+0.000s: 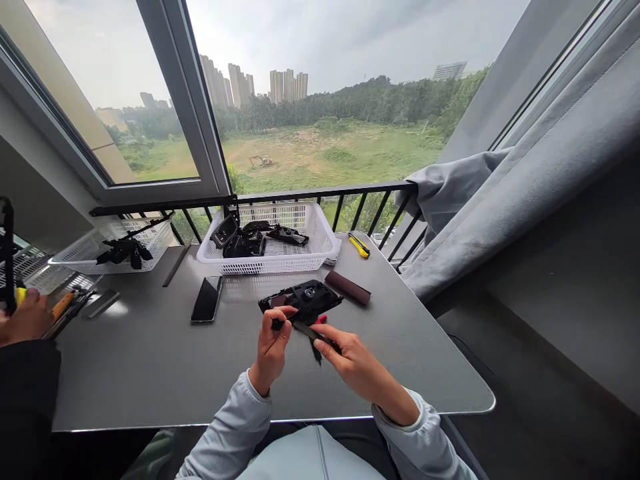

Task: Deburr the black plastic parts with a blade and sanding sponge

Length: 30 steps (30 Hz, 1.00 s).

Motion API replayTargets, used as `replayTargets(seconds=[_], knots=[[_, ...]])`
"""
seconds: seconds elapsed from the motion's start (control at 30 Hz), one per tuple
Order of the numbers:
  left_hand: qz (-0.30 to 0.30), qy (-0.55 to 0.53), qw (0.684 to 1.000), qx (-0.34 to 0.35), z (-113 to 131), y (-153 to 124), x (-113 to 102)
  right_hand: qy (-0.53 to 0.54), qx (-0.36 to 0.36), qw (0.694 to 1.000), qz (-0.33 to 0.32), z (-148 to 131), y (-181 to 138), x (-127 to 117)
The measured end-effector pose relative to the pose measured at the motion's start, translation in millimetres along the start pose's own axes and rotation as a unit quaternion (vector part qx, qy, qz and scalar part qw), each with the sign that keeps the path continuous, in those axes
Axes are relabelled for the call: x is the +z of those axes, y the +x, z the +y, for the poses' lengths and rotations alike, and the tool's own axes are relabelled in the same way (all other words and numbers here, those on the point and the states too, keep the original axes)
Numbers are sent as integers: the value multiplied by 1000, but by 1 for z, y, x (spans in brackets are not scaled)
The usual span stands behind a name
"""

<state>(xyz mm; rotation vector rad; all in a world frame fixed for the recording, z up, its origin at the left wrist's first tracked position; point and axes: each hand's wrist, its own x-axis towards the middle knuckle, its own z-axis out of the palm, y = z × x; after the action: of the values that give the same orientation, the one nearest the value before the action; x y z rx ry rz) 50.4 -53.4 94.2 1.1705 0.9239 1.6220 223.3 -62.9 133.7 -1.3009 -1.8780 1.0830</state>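
My left hand (pixel 271 347) is closed, pinching a small black plastic part (pixel 278 325) between thumb and fingertips. In my right hand (pixel 353 357) is a flat dark file (pixel 310 332), its tip reaching up to the part at my left fingertips. Just beyond both hands lies a larger black plastic housing (pixel 310 297) with a round feature on it. Something red (pixel 321 320) peeks out above my right fingers, mostly hidden. A dark thin piece (pixel 317 353) shows below the file; I cannot tell what it is.
A brown sandpaper roll (pixel 349 288) and a yellow utility knife (pixel 359 245) lie to the right. White baskets (pixel 265 268) (pixel 155 257) with black parts stand along the railing. A phone (pixel 207 300) and a dark strip (pixel 176 267) lie left. Another person's hand (pixel 30 319) is at far left.
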Motion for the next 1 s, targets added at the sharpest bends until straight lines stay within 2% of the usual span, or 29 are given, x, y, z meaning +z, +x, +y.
replayTargets(seconds=[0.23, 0.37, 0.5, 0.6, 0.67, 0.8, 1.0], knots=[[5, 4, 1000, 7, 0, -1, -2, 17, -7, 1000, 12, 1, 2, 2], [35, -51, 998, -23, 2, 1, -4, 133, 13, 991, 1, 8, 2, 4], [70, -122, 987, -71, 7, 6, -6, 314, 68, 945, 62, 13, 2, 7], [91, -137, 982, -89, 10, 8, -6, 392, 73, 910, 118, 12, 5, 9], [98, -130, 982, -99, 11, 7, -5, 424, 65, 894, 131, 11, 7, 11], [108, -145, 974, -136, 11, 5, -2, 452, 48, 880, 137, 10, 10, 19], [135, -138, 963, -187, 6, -1, -2, 407, 40, 895, 175, 17, 7, 36]])
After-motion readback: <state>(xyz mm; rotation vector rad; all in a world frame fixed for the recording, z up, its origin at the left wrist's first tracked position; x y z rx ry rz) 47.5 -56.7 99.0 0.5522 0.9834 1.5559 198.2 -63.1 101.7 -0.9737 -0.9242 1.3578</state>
